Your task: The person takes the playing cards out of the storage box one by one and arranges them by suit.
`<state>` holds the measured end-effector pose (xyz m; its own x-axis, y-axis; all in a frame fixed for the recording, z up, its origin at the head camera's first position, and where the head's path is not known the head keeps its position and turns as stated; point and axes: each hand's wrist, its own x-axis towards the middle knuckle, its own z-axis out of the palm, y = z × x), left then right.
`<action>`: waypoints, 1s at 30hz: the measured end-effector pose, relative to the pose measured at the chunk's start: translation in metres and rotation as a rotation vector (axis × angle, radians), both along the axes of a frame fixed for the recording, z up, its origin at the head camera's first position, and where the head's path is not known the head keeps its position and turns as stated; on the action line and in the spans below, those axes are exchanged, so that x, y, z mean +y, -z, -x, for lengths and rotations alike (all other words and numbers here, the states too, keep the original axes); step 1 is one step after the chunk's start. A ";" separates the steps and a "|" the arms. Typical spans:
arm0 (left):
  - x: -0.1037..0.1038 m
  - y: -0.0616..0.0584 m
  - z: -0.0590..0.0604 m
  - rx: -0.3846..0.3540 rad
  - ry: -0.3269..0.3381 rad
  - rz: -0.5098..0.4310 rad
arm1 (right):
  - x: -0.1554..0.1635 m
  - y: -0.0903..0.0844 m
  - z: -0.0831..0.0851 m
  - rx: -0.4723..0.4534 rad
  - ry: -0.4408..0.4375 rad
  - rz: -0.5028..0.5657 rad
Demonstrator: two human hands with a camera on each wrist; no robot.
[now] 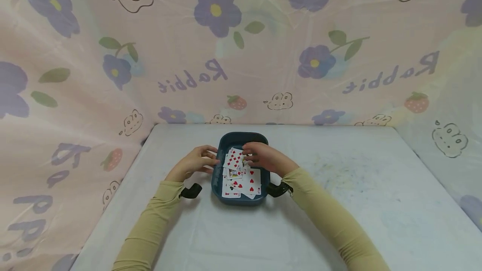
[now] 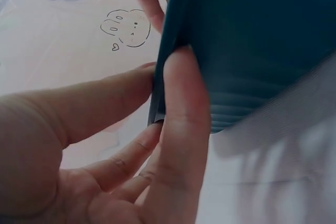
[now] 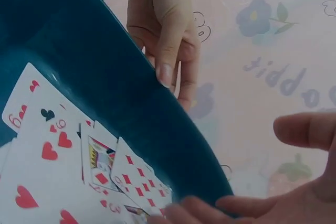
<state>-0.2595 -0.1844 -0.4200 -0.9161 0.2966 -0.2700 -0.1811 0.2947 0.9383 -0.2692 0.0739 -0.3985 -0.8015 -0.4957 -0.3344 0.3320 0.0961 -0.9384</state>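
Observation:
A dark blue plastic tray [image 1: 241,202] stands on the white table with several playing cards lying face up in it. Among them are a card of hearts [image 3: 44,177], a face card [image 3: 98,163] and a card of diamonds [image 1: 234,159]. At the tray's left side, my left hand [image 1: 193,162] pinches the rim, the thumb on the edge and fingers against the outer wall, as the left wrist view shows. My right hand [image 1: 265,157] reaches over the cards from the right with fingers extended and thumb apart. Its fingertips, blurred in the right wrist view, are by the diamonds card.
The white tabletop [image 1: 339,221] spreads around the tray, with faint stains on the right. A patterned curtain [image 1: 260,66] encloses the table at the back and both sides. Black devices are strapped to both wrists.

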 end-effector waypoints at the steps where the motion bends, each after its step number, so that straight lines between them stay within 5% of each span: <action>1: 0.000 0.000 0.000 -0.001 -0.001 -0.002 | -0.001 0.000 0.000 -0.004 0.003 -0.013; 10: 0.003 0.001 0.000 0.006 0.010 0.008 | -0.005 0.008 0.002 -0.103 0.153 -0.040; 18: 0.005 -0.002 0.000 0.019 0.005 0.028 | -0.009 0.010 0.007 -0.255 0.295 0.042; 30: 0.002 -0.001 -0.001 0.024 -0.005 0.037 | -0.014 0.014 0.010 -0.287 0.337 -0.005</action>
<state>-0.2589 -0.1823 -0.4188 -0.9238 0.2821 -0.2590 -0.1607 0.3284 0.9308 -0.2793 0.0597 -0.4127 -0.7927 -0.2203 -0.5684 0.5923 -0.0579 -0.8036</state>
